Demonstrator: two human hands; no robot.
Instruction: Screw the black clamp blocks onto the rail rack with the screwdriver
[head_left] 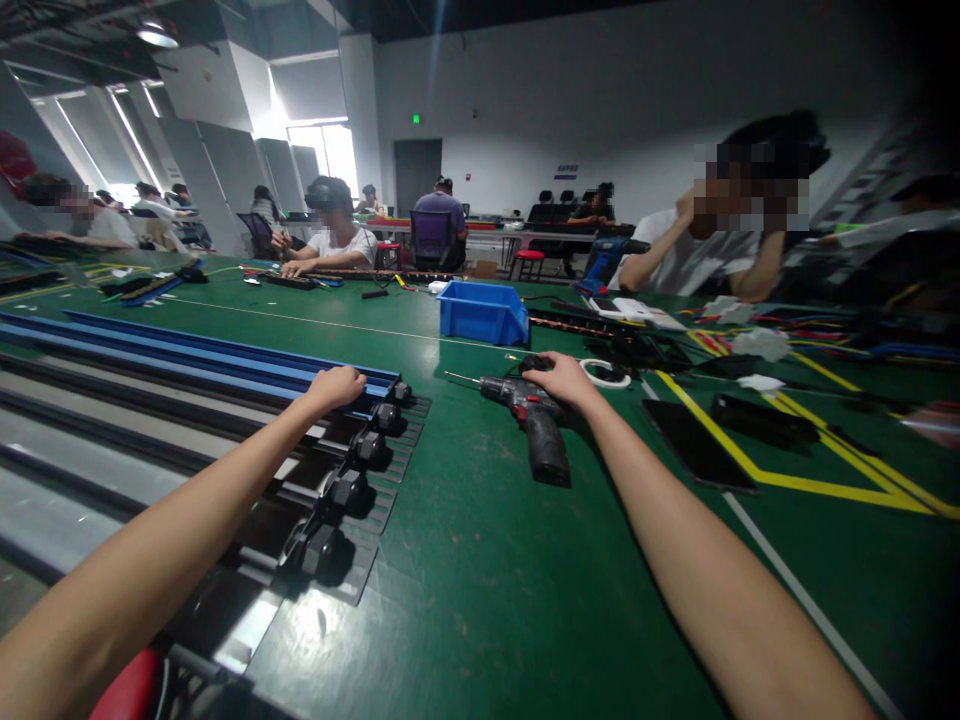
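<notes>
My left hand [337, 388], its fingers curled, is at the near end of a long blue rail [225, 350] on the left of the table. My fingertips there are partly hidden. Beside it, a row of black knobby fittings [371, 447] with slotted flat plates sits at the ends of several long strips. My right hand [559, 378] is closed over the rear of a black cordless drill [544, 430]. That drill lies on its side, its thin bit pointing left and its handle toward me. A dark part under my right fingertips is hard to make out.
A blue bin [484, 312] stands beyond the drill. Right of my hand lie a white tape ring [604, 374], a black flat panel [697, 445] and yellow tape lines. Another drill [604, 265] stands farther back. Several people sit around; one person [697, 250] is across the table.
</notes>
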